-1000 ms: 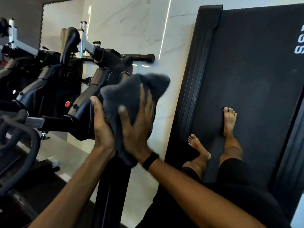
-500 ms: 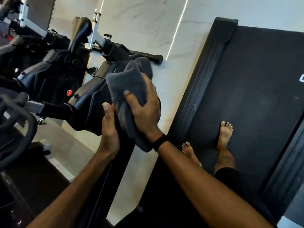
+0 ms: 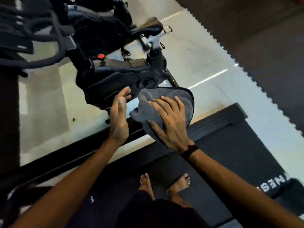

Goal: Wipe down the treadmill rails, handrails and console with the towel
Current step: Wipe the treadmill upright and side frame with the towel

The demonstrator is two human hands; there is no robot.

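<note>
The right hand [image 3: 171, 124] lay spread on the grey towel [image 3: 166, 102], thumb hooked under its near fold, pressing it on the treadmill's black handrail [image 3: 69, 162]. Just left, the left hand [image 3: 119, 117] stood edge-up, fingers relaxed, holding nothing. Bare feet [image 3: 178, 185] rested on the treadmill belt [image 3: 230, 153]; an exercise bike [image 3: 118, 74] stood beyond.

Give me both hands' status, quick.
Left hand: open, fingers straight, holding nothing.
Right hand: holds the crumpled grey cloth towel.

Single head-worn view, looking steeply down past my forearms, tilted; my left hand [image 3: 118, 119] and right hand [image 3: 172, 124] lie close, centre; treadmill belt [image 3: 230, 153] toward 4 o'clock.
</note>
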